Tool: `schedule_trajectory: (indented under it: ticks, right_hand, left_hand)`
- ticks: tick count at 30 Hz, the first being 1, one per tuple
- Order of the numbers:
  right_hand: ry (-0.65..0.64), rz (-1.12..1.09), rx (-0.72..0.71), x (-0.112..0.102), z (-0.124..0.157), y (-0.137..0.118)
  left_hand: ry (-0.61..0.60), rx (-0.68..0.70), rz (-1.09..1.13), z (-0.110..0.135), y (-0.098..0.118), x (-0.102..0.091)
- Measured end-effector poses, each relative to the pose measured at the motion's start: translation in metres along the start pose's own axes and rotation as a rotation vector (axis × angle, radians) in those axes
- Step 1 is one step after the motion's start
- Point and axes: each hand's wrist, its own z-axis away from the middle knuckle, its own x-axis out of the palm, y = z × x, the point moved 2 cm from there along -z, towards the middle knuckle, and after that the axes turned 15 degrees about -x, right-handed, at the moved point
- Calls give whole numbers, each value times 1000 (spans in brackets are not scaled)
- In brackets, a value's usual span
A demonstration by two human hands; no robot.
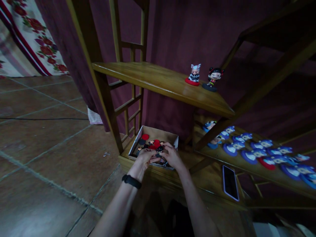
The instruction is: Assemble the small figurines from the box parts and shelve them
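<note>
Right hand: (171, 155) lowered over the open box; thumb and fingertips closed on a dark figurine.
Dark figurine: (160, 149) located between the two hands, above the near half of the box; details too small for me to read from here.
Left hand: (148, 156) just beside the dark figurine, fingers curled; I cannot tell whether they grip anything.
Left wrist: fitted with a black band (131, 181).
Open box: (161, 131) pale-walled, seated on the bottom shelf board, beside the lattice side panel (128, 107).
Box contents: a red disc (145, 136) near the far left corner, a dark disc (142, 142) just beside it, and small figures (151, 142) around a larger red patch.
Upper shelf: (138, 74) carries a white-haired figurine (194, 74) on a red base and, to its right, a black-haired figurine (214, 78) on a dark base.
Right-hand shelf: bears rows of blue-and-white figurines (254, 154).
Phone: (230, 182) face up, dark screen, near the blue-and-white figurines.
Backdrop: purple curtain (177, 36) behind the shelving.
</note>
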Motion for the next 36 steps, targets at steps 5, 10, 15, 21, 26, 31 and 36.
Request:
schedule_trajectory:
  ticks: [5, 10, 15, 21, 26, 31, 36]
  right_hand:
    - [213, -96, 49, 14, 2, 10]
    - [302, -261, 91, 19, -2, 13]
    - [311, -247, 138, 17, -3, 13]
    - [320, -194, 117, 14, -1, 13]
    - [309, -151, 108, 14, 1, 10]
    - [278, -101, 81, 17, 5, 8]
    - [345, -141, 138, 21, 6, 16]
  left_hand:
    - [-21, 23, 112, -2, 1, -1]
    - [-58, 16, 153, -3, 6, -3]
    - [-53, -4, 126, -3, 6, -1]
    - [-86, -4, 106, -2, 4, 1]
    - [-80, -11, 92, -2, 1, -1]
    - [-38, 0, 124, -7, -6, -4]
    - [-58, -70, 155, -15, -8, -7]
